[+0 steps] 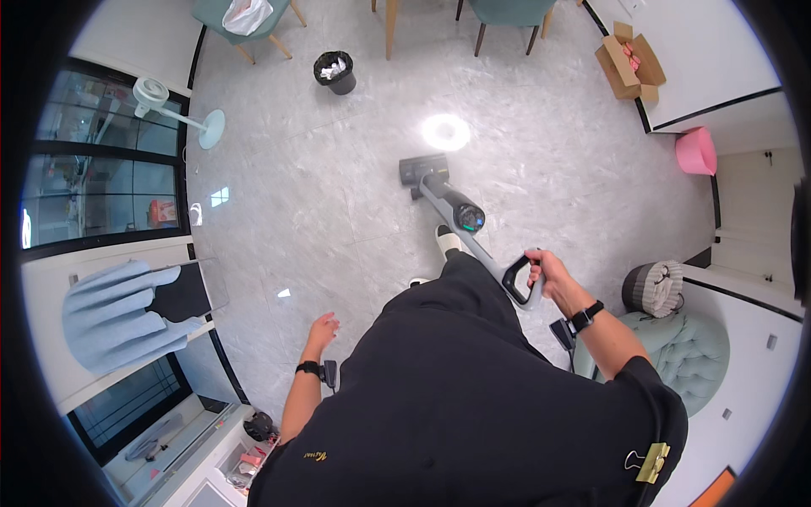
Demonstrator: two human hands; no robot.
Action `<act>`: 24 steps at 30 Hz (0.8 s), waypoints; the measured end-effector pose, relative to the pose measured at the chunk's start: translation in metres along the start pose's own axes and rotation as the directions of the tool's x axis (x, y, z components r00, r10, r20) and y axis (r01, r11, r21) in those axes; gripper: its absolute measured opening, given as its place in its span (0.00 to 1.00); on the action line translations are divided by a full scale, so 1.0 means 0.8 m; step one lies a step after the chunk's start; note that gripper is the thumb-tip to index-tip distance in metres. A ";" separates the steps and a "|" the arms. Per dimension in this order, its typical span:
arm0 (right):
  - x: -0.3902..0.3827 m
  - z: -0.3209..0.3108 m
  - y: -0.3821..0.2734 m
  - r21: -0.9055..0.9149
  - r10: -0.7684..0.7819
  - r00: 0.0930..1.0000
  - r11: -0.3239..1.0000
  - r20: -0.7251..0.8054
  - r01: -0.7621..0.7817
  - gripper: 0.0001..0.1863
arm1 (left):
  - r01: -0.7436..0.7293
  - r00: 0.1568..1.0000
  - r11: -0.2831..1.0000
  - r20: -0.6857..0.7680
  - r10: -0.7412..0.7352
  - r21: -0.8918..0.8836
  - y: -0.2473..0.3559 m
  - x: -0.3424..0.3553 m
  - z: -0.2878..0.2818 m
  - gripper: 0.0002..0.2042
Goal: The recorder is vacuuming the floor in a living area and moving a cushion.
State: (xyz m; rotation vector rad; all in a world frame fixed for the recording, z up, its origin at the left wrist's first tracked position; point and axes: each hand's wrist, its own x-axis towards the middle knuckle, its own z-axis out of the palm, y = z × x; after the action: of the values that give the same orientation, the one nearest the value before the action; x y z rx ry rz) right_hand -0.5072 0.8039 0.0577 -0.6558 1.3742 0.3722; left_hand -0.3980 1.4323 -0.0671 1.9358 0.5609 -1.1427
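A grey upright floor cleaner [460, 207] stretches from my right side out over the grey marbled floor. My right hand [547, 272] is wrapped round its black loop handle. The wide head of the cleaner lies on the floor ahead of my feet, and a small round display glows on its body. My left hand [323, 328] hangs beside my left hip, holding nothing, its fingers loosely apart. Both wrists carry black straps with small devices.
Ahead stand a black bin [335, 73], green chairs [512, 12] and a white fan [211, 128]. At the right are an open cardboard box [619, 80], a pink bucket [696, 151], a striped basket [652, 288] and a tufted green seat [693, 355]. Blue cloth [118, 313] hangs at the left.
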 end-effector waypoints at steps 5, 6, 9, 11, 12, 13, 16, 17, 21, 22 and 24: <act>0.095 0.069 -0.064 0.082 -0.127 0.988 0.989 0.084 0.121 0.14 | 0.054 0.997 0.997 -0.052 -0.057 -0.056 -0.032 -0.041 0.004 0.24; 0.116 0.089 -0.074 0.077 -0.162 0.982 0.985 0.097 0.155 0.13 | 0.083 0.994 0.996 -0.070 -0.085 -0.033 -0.037 -0.055 0.003 0.24; 0.194 0.137 -0.105 0.066 -0.231 0.967 0.972 0.110 0.225 0.13 | 0.133 0.984 0.990 -0.122 -0.127 0.041 -0.018 -0.114 0.015 0.23; 0.231 0.178 -0.130 0.027 -0.282 0.951 0.959 0.129 0.281 0.12 | 0.170 0.971 0.984 -0.178 -0.159 0.045 -0.015 -0.144 0.021 0.23; 0.237 0.208 -0.141 0.002 -0.295 0.945 0.955 0.142 0.298 0.12 | 0.197 0.960 0.980 -0.204 -0.191 0.007 -0.023 -0.158 0.025 0.23; 0.256 0.223 -0.152 -0.038 -0.355 0.918 0.930 0.176 0.366 0.12 | 0.215 0.953 0.976 -0.217 -0.213 -0.017 -0.020 -0.169 0.026 0.23; 0.302 0.264 -0.195 -0.230 -0.529 0.836 0.803 0.149 0.549 0.13 | 0.224 0.952 0.974 -0.207 -0.226 -0.031 -0.009 -0.186 0.028 0.23; 0.313 0.269 -0.207 -0.394 -0.632 0.766 0.677 0.122 0.621 0.14 | 0.214 0.952 0.976 -0.216 -0.215 -0.031 -0.008 -0.184 0.026 0.23; 0.317 0.287 -0.234 -0.695 -0.662 0.734 0.456 0.152 0.556 0.22 | 0.204 0.960 0.977 -0.185 -0.211 -0.057 -0.023 -0.163 0.000 0.22; 0.324 0.276 -0.232 -0.672 -0.669 0.730 0.477 0.140 0.567 0.21 | 0.180 0.970 0.983 -0.163 -0.182 -0.027 -0.014 -0.148 -0.007 0.22; 0.336 0.236 -0.218 -0.650 -0.674 0.732 0.513 0.099 0.560 0.19 | 0.135 0.984 0.991 -0.118 -0.132 0.020 0.002 -0.107 -0.031 0.22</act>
State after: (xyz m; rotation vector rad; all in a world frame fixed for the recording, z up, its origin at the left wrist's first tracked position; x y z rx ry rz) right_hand -0.2075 0.7539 -0.1566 -1.7541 1.0358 0.1903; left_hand -0.4264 1.4533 0.0144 2.0241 0.7508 -1.1300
